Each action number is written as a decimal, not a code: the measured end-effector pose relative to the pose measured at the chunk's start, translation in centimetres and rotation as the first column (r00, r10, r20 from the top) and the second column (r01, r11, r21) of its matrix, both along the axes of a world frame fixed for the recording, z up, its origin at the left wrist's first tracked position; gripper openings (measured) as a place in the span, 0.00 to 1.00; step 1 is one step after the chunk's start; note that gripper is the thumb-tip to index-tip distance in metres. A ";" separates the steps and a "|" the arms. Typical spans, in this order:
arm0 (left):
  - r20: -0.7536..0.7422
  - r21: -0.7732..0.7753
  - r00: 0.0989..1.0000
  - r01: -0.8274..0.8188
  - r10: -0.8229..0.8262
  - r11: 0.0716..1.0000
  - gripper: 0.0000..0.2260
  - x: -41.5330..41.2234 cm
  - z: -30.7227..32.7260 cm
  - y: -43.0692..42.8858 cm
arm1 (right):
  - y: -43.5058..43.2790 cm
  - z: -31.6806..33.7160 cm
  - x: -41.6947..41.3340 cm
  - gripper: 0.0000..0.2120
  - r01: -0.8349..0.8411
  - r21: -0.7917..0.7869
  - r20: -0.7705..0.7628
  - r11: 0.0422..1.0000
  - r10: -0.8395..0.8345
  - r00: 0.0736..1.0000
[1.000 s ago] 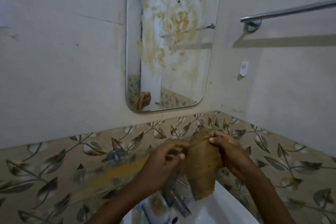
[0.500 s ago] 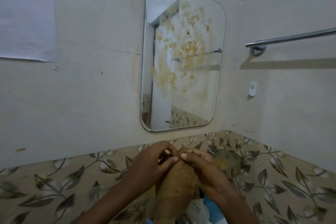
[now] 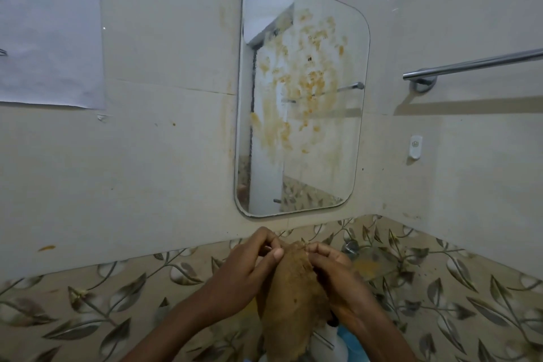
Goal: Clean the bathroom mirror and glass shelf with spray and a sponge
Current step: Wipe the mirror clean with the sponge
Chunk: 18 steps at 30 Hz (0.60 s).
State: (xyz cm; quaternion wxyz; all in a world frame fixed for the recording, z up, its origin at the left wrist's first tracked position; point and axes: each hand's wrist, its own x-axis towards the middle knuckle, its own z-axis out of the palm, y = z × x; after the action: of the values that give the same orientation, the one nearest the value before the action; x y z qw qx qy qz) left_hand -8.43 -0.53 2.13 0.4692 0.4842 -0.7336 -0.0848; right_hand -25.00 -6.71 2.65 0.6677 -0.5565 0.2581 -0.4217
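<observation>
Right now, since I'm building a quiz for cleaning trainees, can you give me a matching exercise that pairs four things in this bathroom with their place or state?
Things:
1. mirror
2. brown cloth
3. towel rail
4. paper sheet

Descriptions:
A. stuck on the wall at upper left
B. smeared with orange-brown stains
C. bare metal, mounted on the wall to the right of the mirror
D. gripped by the left hand and the right hand

Pairs: 1-B, 2-D, 3-C, 4-A
</observation>
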 end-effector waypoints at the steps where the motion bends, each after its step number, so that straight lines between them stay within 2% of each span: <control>1: 0.012 -0.004 1.000 -0.026 0.026 1.000 0.08 0.0 0.0 -0.1 | 0.0 -0.1 0.0 0.06 -0.002 -0.026 -0.019 1.000 0.002 1.000; 4: 0.099 -0.050 0.990 -0.095 0.099 0.994 0.12 0.1 -0.6 -0.3 | 0.4 -0.1 0.3 0.07 -0.039 -0.053 -0.006 0.998 0.038 0.999; 6: 0.110 -0.088 0.988 -0.100 0.110 0.991 0.12 0.0 -0.7 -0.5 | 0.1 -0.2 0.4 0.09 -0.083 0.013 0.093 0.996 0.081 0.992; 8: 0.089 -0.114 0.993 -0.071 0.081 0.991 0.10 -0.3 -0.3 -0.7 | 0.2 0.0 0.3 0.09 -0.213 0.088 0.176 0.973 0.195 0.965; 10: 0.118 -0.134 0.992 -0.021 0.037 0.991 0.06 -0.5 0.9 -1.3 | 0.4 0.0 0.6 0.17 -0.347 0.082 0.133 0.934 0.335 0.933; 11: 0.163 -0.138 0.986 -0.007 0.030 0.990 0.04 -0.6 1.6 -1.8 | 0.4 -0.2 1.0 0.21 -0.348 0.082 0.108 0.934 0.339 0.935; 13: 0.252 -0.145 0.965 -0.033 0.069 0.989 0.02 -0.1 3.2 -3.1 | -0.3 -0.7 2.1 0.25 -0.213 0.112 0.097 0.971 0.202 0.974; 15: 0.317 -0.247 0.919 -0.160 0.235 0.956 0.08 1.5 5.4 -4.8 | -1.8 -0.6 3.0 0.28 -0.007 0.208 0.153 0.978 -0.025 0.988; 16: 0.331 -0.368 0.869 -0.240 0.368 0.898 0.11 2.7 6.8 -5.7 | -2.9 -0.4 3.3 0.28 0.093 0.257 0.187 0.962 -0.144 0.972; 18: 0.317 -0.638 0.699 -0.343 0.641 0.689 0.15 5.4 10.2 -7.2 | -5.2 0.1 3.8 0.19 0.362 0.244 0.239 0.900 -0.417 0.877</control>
State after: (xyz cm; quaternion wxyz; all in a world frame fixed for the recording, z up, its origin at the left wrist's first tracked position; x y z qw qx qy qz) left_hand -3.06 -7.71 12.33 0.3736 0.5235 -0.6588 0.3904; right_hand -21.16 -11.95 2.73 0.6491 -0.3594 0.3057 -0.5966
